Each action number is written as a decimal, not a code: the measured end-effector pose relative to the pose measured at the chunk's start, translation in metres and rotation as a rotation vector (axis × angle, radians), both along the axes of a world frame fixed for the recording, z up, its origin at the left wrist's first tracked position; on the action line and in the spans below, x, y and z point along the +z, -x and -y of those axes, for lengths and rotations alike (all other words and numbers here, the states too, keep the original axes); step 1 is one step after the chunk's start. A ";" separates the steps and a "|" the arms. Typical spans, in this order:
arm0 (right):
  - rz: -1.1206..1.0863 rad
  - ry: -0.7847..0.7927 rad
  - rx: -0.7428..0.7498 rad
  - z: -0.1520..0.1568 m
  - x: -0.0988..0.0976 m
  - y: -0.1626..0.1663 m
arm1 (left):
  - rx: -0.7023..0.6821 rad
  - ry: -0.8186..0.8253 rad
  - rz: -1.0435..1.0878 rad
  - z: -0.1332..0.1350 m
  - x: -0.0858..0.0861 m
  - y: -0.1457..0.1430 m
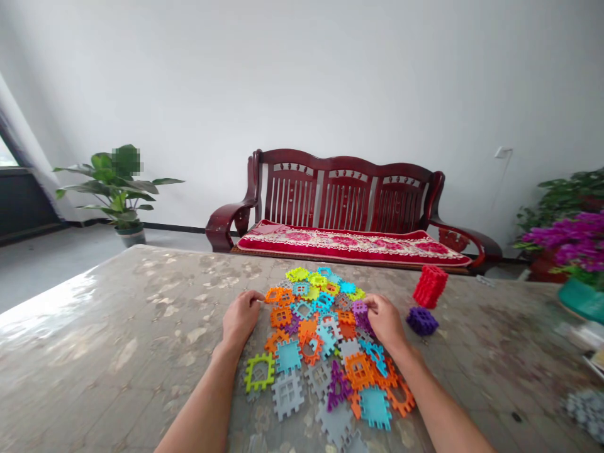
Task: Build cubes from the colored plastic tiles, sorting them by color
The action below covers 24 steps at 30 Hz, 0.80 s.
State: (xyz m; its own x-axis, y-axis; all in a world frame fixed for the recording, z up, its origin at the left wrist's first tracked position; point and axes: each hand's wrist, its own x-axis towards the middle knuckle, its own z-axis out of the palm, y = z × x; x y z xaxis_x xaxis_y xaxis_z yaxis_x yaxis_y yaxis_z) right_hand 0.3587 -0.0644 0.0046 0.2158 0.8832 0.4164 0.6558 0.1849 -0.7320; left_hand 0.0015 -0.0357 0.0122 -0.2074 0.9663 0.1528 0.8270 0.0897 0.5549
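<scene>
A heap of several flat plastic interlocking tiles (325, 340) in orange, blue, grey, green and purple lies spread on the table (117, 327). My left hand (240, 318) rests at the heap's left edge, fingers curled, its fingertips touching an orange tile (274, 294). My right hand (385, 319) is at the heap's right side, fingers pinched on a purple tile (360, 307). A red stack of joined tiles (430, 286) and a small purple block of joined tiles (421, 320) stand just right of my right hand.
A dark red wooden bench (349, 207) with a floral cushion stands behind the table. A potted plant (120, 189) is at the left, purple flowers in a teal pot (578, 251) at the right. Grey tiles (587, 409) lie at the table's right edge.
</scene>
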 end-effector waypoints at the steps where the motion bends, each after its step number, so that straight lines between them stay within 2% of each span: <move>1: -0.053 0.013 0.009 0.002 -0.004 -0.003 | -0.001 0.002 -0.002 0.000 0.000 0.000; 5: -0.226 0.053 0.105 0.006 -0.013 -0.008 | 0.002 0.011 -0.018 0.000 0.001 0.000; 14: -0.107 0.028 0.124 0.009 -0.011 -0.004 | -0.002 0.017 -0.033 -0.001 0.000 0.001; 19: -0.108 0.000 -0.030 0.014 -0.005 -0.012 | -0.001 0.020 -0.039 -0.001 0.000 0.001; 24: -0.060 0.019 -0.203 0.020 -0.007 -0.033 | -0.001 0.014 -0.049 0.000 0.001 0.000</move>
